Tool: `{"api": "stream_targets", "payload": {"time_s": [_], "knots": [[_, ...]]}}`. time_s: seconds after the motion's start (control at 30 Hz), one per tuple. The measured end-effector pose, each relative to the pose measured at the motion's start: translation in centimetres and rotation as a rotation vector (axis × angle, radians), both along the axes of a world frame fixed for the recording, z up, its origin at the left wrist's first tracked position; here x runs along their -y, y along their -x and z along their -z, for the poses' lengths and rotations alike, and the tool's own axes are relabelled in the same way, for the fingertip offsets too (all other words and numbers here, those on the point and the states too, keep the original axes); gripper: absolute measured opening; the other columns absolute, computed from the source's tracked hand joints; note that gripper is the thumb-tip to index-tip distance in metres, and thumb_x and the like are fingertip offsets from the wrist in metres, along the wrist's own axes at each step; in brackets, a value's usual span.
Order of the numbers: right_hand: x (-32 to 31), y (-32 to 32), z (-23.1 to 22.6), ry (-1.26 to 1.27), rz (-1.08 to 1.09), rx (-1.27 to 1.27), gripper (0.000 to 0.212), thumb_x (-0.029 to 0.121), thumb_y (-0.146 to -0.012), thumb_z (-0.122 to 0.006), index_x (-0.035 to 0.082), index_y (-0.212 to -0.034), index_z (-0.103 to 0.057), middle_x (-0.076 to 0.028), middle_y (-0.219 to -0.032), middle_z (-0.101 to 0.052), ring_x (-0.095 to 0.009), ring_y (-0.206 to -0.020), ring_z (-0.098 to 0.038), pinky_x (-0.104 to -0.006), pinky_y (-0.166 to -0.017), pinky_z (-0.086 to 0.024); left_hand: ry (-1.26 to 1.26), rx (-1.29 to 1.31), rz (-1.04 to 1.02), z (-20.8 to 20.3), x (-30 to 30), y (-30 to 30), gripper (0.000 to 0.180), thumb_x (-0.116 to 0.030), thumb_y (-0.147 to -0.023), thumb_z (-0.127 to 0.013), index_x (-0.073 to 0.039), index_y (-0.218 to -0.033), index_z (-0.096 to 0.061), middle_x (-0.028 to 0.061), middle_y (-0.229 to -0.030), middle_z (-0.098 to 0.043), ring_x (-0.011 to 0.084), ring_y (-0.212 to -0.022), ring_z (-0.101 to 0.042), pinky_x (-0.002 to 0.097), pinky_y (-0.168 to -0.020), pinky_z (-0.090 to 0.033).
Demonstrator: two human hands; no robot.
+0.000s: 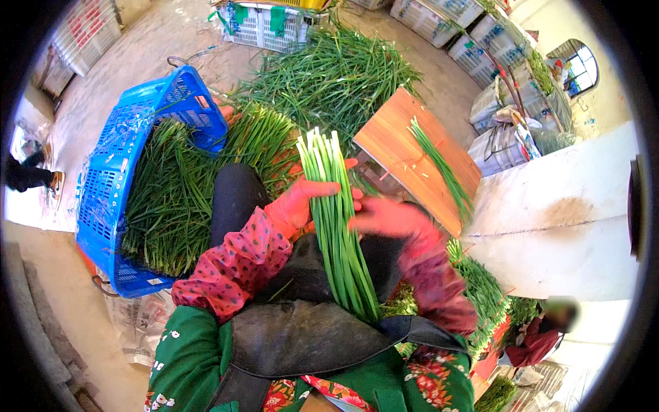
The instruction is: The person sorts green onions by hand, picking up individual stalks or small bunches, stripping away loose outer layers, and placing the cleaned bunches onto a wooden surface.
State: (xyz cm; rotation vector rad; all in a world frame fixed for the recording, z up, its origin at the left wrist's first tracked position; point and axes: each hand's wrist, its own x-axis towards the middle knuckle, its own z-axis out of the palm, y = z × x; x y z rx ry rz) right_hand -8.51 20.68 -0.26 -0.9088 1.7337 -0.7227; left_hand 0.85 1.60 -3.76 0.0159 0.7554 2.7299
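My left hand [296, 204], in an orange-red rubber glove, is wrapped round an upright bunch of garlic chives [336, 230]. Its thumb crosses the front, and fingertips show on the far side. Pale cut ends point up and away from me; the green leaves hang down over my dark apron [295, 336]. Beside the bunch, on its right, is my right hand [391, 218] in a matching glove. Motion smears its fingers, so I cannot make out whether they touch the stalks.
A blue plastic crate [103, 206] of chives leans at my left. Ahead lies a large loose heap of chives [336, 75]. A wooden board [419, 158] at the right carries a few stalks. White crates [264, 27] stand farther off; another person [539, 336] sits at the lower right.
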Motion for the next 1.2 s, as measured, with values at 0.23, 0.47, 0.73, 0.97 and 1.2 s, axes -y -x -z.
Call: {"api": "stream_targets", "payload": {"time_s": [0.23,0.47,0.73,0.97,1.2], "knots": [[8.9,4.7,-9.9,0.392,0.032,-0.581,0.041,0.033,-0.089,-0.055,0.007,-0.120,-0.058,-0.008,-0.110,-0.064,-0.017,-0.101,-0.059,-0.0294,-0.087,-0.046,0.005,-0.018,0.026,-0.4,-2.2,0.4,0.069,-0.015,-0.076,-0.064,-0.006,-0.138,-0.035,0.0168,-0.104,-0.062,0.0311,-0.094,-0.063,0.0447,-0.086,-0.051],[9.3,3.9,-8.4,0.260,0.220,-0.315,0.042,0.034,-0.087,-0.054,0.004,-0.116,-0.060,-0.009,-0.106,-0.065,-0.019,-0.099,-0.060,-0.0305,-0.086,-0.046,0.015,-0.024,0.026,-1.4,-2.3,0.5,0.061,-0.020,-0.076,-0.066,-0.004,-0.131,-0.043,0.0144,-0.098,-0.062,0.0301,-0.089,-0.062,0.0448,-0.083,-0.051],[2.7,-6.3,-2.5,0.287,0.539,-0.484,0.091,0.032,-0.067,-0.076,0.006,-0.140,-0.027,-0.020,-0.122,-0.054,-0.034,-0.105,-0.058,-0.0400,-0.086,-0.048,0.123,0.165,-0.403,0.4,-0.3,1.6,0.035,-0.014,-0.085,-0.055,-0.004,-0.118,-0.052,0.0122,-0.100,-0.061,0.0260,-0.090,-0.061,0.0401,-0.086,-0.049],[0.1,-6.7,1.7,0.007,0.632,-0.707,0.070,0.021,-0.078,-0.062,0.014,-0.140,-0.028,-0.021,-0.106,-0.061,-0.040,-0.092,-0.061,-0.0443,-0.076,-0.050,-0.088,0.256,-0.353,-1.1,-2.1,3.9,0.032,-0.016,-0.090,-0.050,-0.002,-0.118,-0.051,0.0159,-0.107,-0.060,0.0310,-0.097,-0.059,0.0464,-0.089,-0.046],[-11.9,8.0,0.8,0.126,0.562,-1.349,0.057,0.012,-0.076,-0.060,0.014,-0.130,-0.045,-0.018,-0.098,-0.062,-0.037,-0.091,-0.061,-0.0447,-0.077,-0.048,0.199,0.061,-0.572,-1.9,6.7,6.8,0.046,-0.024,-0.095,-0.039,0.002,-0.132,-0.040,0.0191,-0.132,-0.045,0.0303,-0.122,-0.046,0.0446,-0.103,-0.037]]}}
